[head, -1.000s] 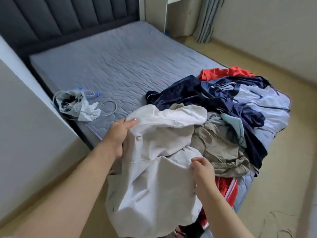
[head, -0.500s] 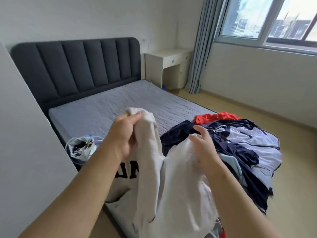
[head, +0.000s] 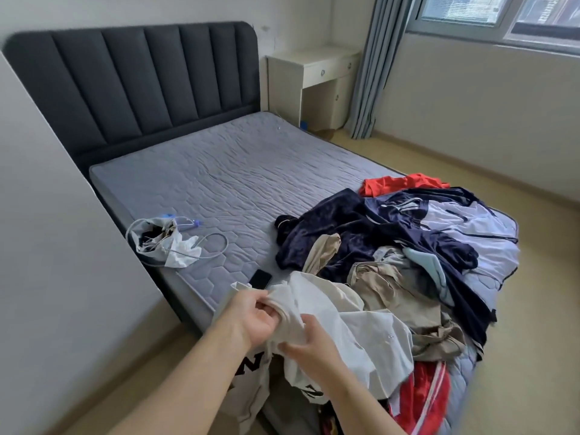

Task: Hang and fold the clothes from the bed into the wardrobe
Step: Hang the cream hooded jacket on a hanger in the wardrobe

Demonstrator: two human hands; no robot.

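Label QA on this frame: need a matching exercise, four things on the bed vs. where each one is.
Things:
1. phone
2. bag
3. orange top
4. white top

Places:
A. gripped by the left hand and right hand
B. at the far end of the clothes pile
C. near the left edge of the mattress, apart from the pile
D. flat on the mattress, just beyond the hands

Pairs: 1-D, 2-C, 3-B, 4-A
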